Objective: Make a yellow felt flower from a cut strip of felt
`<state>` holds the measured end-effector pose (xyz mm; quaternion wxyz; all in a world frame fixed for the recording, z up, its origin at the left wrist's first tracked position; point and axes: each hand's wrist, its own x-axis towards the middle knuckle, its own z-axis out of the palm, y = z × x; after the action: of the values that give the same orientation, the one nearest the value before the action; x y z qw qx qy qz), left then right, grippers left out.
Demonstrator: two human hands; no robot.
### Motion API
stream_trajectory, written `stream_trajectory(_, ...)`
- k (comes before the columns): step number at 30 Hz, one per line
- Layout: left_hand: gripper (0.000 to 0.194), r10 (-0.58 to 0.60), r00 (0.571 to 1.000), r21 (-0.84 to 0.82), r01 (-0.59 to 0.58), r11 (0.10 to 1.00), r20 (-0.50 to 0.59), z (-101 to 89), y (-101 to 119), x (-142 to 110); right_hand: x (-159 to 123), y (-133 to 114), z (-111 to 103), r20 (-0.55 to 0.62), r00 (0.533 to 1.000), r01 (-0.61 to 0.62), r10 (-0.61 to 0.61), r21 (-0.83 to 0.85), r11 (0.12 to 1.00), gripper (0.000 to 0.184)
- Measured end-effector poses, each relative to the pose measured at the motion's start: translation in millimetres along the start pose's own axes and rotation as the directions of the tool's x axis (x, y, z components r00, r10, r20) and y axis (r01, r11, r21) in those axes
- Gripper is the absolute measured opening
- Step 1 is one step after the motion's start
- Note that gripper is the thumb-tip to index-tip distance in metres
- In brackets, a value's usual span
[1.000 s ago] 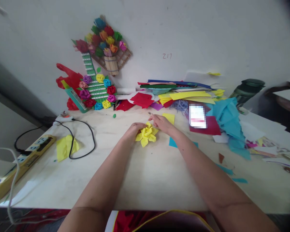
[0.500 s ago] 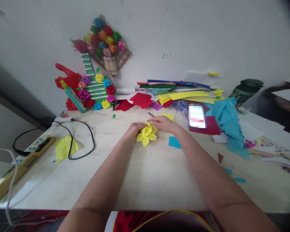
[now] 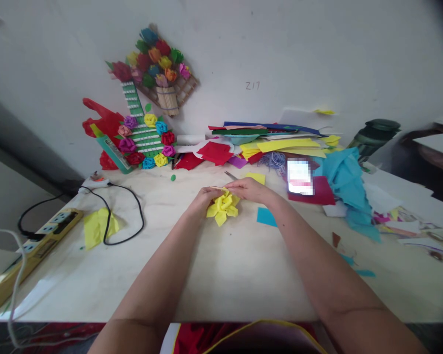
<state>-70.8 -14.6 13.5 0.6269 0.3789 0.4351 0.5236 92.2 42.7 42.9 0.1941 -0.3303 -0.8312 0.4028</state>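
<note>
From the head camera, my two bare arms reach forward over the pale table [image 3: 229, 275] and converge near its middle, making a narrowing V. My left forearm slants up from the lower left, nearly straight through the wrist, and my left hand [image 3: 205, 198] curls around the left edge of the yellow paper flower [image 3: 222, 208]. I have that edge grasped between thumb and fingers, the fingers mostly hidden behind the petals.

My right forearm runs in from the lower right. Its wrist bends inward, so that my right hand [image 3: 249, 190] lies almost crosswise, knuckles up, fingers pointing left. The fingertips come together on the flower's far edge, pinching the petals just beside my left fingers. The flower sits between my hands, low over the table, its open face and pointed petals turned towards me; I cannot tell whether its underside touches the surface.

Just beyond my right knuckles shows the tip of a pointed metal tool [image 3: 230, 175]; whether my palm also holds it is hidden. A yellow paper piece [image 3: 256, 177] lies right behind that hand, and a blue paper piece [image 3: 267, 217] lies just beside my right forearm, on its inner side. Farther right, a lit phone [image 3: 300, 176] rests on dark red paper [image 3: 322, 191].
</note>
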Motion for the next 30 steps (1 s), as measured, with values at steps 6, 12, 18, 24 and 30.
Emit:
stream_trajectory(6, 0.021, 0.013, 0.999, 0.002, -0.013, 1.0, -0.039, 1.4, 0.4, -0.3, 1.6, 1.9, 0.1, 0.04, 0.997, 0.058, -0.059, 0.018, 0.998, 0.032)
stream_trajectory(12, 0.02, -0.013, 1.0, -0.07, 0.012, 0.998, -0.02, 0.8, 0.6, 0.9, 0.0, 0.0, -0.1, 0.041, 0.992, 0.117, -0.116, -0.015, 0.993, 0.031)
stream_trajectory(18, 0.021, -0.02, 1.0, -0.085, 0.018, 0.996, -0.024, 2.1, 2.7, -0.7, -1.4, 0.4, 1.8, 0.024, 0.986, 0.165, -0.164, -0.063, 0.984, 0.032)
stream_trajectory(24, 0.023, -0.004, 0.999, -0.041, 0.002, 0.999, -0.041, 3.2, 3.5, -2.3, -0.5, 1.4, 3.9, -0.004, 0.987, 0.161, -0.163, -0.133, 0.978, 0.031)
stream_trajectory(30, 0.02, 0.023, 0.999, -0.015, -0.024, 1.0, -0.033, 1.8, 2.7, -2.6, 1.2, 4.1, 4.6, -0.024, 0.987, 0.149, -0.156, -0.186, 0.971, 0.03)
